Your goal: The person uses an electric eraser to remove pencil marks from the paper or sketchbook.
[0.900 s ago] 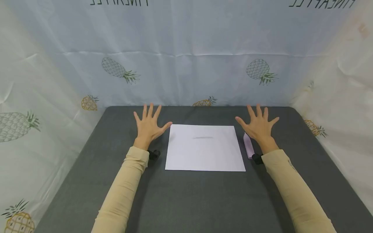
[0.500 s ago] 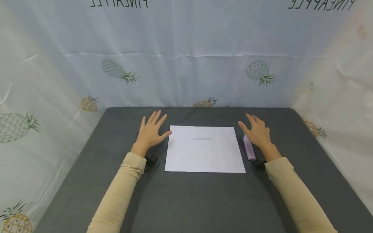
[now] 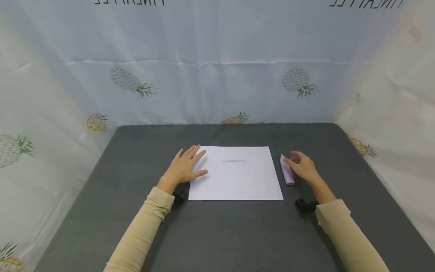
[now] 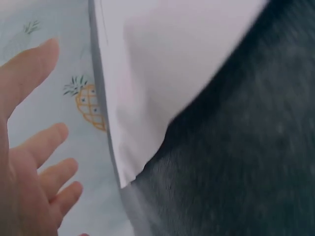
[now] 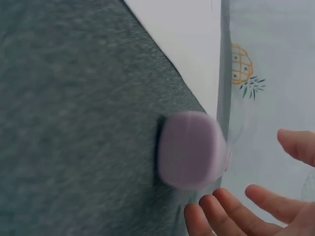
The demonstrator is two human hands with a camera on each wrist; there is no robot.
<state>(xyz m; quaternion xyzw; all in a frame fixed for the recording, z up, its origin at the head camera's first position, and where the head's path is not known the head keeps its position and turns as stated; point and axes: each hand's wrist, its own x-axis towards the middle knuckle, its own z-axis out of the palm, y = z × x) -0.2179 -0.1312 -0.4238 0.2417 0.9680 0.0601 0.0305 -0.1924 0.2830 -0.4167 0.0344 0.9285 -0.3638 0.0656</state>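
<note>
A white sheet of paper (image 3: pixel 238 177) lies on the dark table, with a faint grey pencil-like streak (image 3: pixel 233 161) in its upper half. To its right lies a pale purple, stick-shaped device (image 3: pixel 287 172) with a narrow tip at the far end; its rounded butt end (image 5: pixel 189 150) faces the right wrist camera. My left hand (image 3: pixel 183 168) is over the paper's left edge with fingers spread, and in the left wrist view it appears apart from the sheet. My right hand (image 3: pixel 303 165) is just right of the purple device, fingers loosely bent, with nothing held.
A dark grey table (image 3: pixel 231 234) spreads around the paper. Pale pineapple-print curtains (image 3: pixel 210 87) hang behind it and at both sides. Dark camera straps (image 3: pixel 306 206) sit at both wrists.
My left hand has moved right and nearer, from beside the paper to over its left edge. My right hand has drawn back and lowered beside the purple device, its spread fingers now bent.
</note>
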